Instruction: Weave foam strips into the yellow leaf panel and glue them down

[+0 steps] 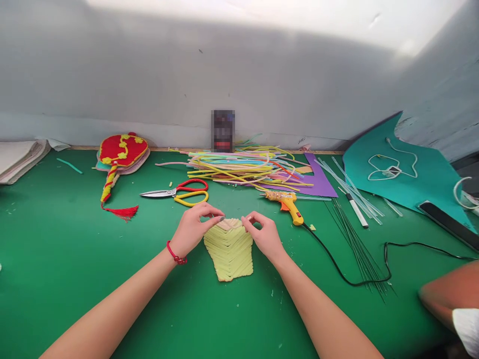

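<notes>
A pale yellow-green piece made of pipe cleaners [229, 252] laid in a chevron pattern lies flat on the green table in front of me. Its upper end carries a pinkish section [230, 224]. My left hand [196, 227], with a red bracelet at the wrist, pinches at the piece's top left edge. At the top right corner, my right hand [263, 234] has thumb and forefinger closed on the edge. Whether a separate loose strand is between the fingers is too small to tell. Beyond my left hand, scissors [179, 193] with one red and one yellow handle lie partly open.
A yellow glue gun [286, 204] lies right of centre, its black cord [348, 281] running right. Behind is a heap of coloured pipe cleaners [243, 169]. A red fan-shaped craft [123, 149] sits left; green wires [355, 244] and a teal sheet [407, 164] sit right. Someone's arm [452, 291] shows lower right.
</notes>
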`<state>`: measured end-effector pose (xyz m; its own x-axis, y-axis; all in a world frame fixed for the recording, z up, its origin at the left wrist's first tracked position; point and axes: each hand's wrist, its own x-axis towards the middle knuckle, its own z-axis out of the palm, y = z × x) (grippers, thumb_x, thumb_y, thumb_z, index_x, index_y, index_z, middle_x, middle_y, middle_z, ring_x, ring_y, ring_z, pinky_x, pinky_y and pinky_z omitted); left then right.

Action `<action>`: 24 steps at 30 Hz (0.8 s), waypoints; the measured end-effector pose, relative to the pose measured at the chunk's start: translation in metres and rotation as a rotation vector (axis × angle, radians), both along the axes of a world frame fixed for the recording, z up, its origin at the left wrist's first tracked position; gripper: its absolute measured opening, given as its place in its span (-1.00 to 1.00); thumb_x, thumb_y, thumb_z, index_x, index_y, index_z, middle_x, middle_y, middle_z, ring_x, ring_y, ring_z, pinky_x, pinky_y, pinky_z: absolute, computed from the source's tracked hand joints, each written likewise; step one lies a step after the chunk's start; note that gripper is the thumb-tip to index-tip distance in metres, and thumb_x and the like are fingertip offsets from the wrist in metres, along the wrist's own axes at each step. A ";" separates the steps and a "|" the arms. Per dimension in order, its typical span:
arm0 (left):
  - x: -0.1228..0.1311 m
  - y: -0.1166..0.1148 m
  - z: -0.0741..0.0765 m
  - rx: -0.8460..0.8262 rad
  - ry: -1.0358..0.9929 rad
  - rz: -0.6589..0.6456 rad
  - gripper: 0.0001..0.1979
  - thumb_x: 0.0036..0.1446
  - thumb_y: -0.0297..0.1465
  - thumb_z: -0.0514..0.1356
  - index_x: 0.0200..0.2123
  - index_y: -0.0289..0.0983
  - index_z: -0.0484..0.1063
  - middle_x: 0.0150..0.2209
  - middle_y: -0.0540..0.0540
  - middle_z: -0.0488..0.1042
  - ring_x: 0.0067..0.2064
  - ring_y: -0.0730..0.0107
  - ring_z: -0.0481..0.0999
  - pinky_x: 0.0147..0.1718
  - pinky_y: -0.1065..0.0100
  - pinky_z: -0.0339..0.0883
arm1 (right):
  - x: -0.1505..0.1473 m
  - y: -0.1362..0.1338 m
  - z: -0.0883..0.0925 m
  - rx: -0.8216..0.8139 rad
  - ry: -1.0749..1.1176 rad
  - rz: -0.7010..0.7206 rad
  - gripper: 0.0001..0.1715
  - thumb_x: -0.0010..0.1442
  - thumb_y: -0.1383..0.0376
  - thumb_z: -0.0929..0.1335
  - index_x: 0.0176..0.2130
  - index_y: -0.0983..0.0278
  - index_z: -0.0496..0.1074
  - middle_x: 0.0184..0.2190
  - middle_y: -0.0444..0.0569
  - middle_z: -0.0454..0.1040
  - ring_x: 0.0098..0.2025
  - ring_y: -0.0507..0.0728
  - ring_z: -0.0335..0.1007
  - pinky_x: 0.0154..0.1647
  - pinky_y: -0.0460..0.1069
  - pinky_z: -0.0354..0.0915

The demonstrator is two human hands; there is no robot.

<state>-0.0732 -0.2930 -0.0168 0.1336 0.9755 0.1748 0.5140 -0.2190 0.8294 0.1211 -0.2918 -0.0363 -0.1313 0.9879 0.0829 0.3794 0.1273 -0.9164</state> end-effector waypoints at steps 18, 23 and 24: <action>-0.011 0.010 -0.005 -0.298 -0.065 -0.023 -0.74 -0.06 -0.18 0.20 -0.43 -0.27 0.49 -0.38 -0.05 0.55 -0.30 0.30 0.49 -0.29 0.38 0.33 | 0.007 0.016 -0.016 -0.190 0.336 0.066 -0.68 -0.03 0.08 0.41 -0.37 0.25 0.35 -0.48 -0.07 0.49 -0.44 0.06 0.37 -0.58 -0.11 0.16; -0.020 0.013 -0.006 -0.369 -0.169 -0.080 -0.73 -0.12 -0.20 0.25 -0.39 -0.28 0.45 -0.34 -0.07 0.55 -0.27 0.29 0.51 -0.24 0.34 0.35 | 0.007 0.017 -0.019 -0.208 0.363 0.091 -0.68 0.02 0.04 0.36 -0.39 0.25 0.35 -0.46 -0.04 0.50 -0.41 0.07 0.36 -0.57 -0.09 0.21; -0.021 0.013 -0.005 -0.369 -0.174 -0.080 -0.73 -0.12 -0.20 0.25 -0.40 -0.28 0.45 -0.35 -0.07 0.55 -0.27 0.29 0.51 -0.24 0.33 0.35 | 0.007 0.017 -0.020 -0.207 0.359 0.094 -0.68 0.02 0.04 0.36 -0.39 0.25 0.35 -0.45 -0.04 0.50 -0.40 0.07 0.36 -0.56 -0.09 0.22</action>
